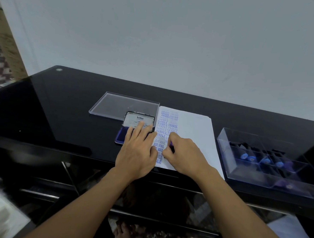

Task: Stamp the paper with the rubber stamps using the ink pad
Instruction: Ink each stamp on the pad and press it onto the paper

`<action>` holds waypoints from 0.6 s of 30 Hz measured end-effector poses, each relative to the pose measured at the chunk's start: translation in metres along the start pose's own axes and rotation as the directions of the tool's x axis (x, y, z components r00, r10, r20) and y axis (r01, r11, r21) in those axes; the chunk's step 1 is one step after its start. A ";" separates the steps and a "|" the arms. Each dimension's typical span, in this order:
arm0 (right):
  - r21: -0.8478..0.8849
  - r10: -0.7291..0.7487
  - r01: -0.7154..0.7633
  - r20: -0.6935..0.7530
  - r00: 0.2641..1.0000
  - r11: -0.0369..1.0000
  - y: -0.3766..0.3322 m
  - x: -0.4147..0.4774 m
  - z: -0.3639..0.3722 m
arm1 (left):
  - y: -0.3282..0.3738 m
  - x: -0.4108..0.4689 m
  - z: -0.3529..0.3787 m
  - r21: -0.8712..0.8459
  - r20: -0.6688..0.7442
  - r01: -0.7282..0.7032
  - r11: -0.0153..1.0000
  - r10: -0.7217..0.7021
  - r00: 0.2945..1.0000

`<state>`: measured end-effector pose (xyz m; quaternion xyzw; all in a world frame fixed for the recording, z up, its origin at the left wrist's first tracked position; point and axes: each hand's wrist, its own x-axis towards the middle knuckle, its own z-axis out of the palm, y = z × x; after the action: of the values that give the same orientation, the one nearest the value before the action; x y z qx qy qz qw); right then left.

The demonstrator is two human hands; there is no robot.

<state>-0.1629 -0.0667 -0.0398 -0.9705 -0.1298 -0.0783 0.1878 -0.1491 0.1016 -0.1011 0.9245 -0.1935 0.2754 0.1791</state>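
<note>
the paper (pixel 193 135) lay flat on the black table (pixel 61 113), its left strip already full of blue marks (sample, air mail, amended and so on). the ink pad (pixel 121 137) sat open at the paper's 9 o'clock, right against its edge, hinged cover (pixel 139 118) propped up behind. the left hand (pixel 137 150) was spread flat, fingers straight over the pad, thumb by the paper's edge. the right hand (pixel 185 153) was curled around a small purple rubber stamp (pixel 171 145), pinching it down at the printed strip. at the paper's 3 o'clock stood a clear box (pixel 223 156) with blue-topped stamps (pixel 251 157) in its compartments. a clear lid (pixel 124 105) lay at 10 o'clock.
</note>
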 end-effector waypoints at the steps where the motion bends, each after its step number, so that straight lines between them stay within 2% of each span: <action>1: 0.002 0.007 -0.007 0.004 1.000 1.000 0.000 0.001 0.000 | 0.000 0.000 0.000 -0.001 -0.001 -0.001 1.000 0.001 1.000; 18: -0.007 -0.012 0.012 -0.020 1.000 1.000 -0.001 -0.004 0.002 | 0.000 0.000 0.000 0.001 0.008 0.006 1.000 -0.006 1.000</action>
<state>-0.1670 -0.0665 -0.0422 -0.9695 -0.1336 -0.0896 0.1851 -0.1494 0.1016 -0.1008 0.9261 -0.1915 0.2715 0.1789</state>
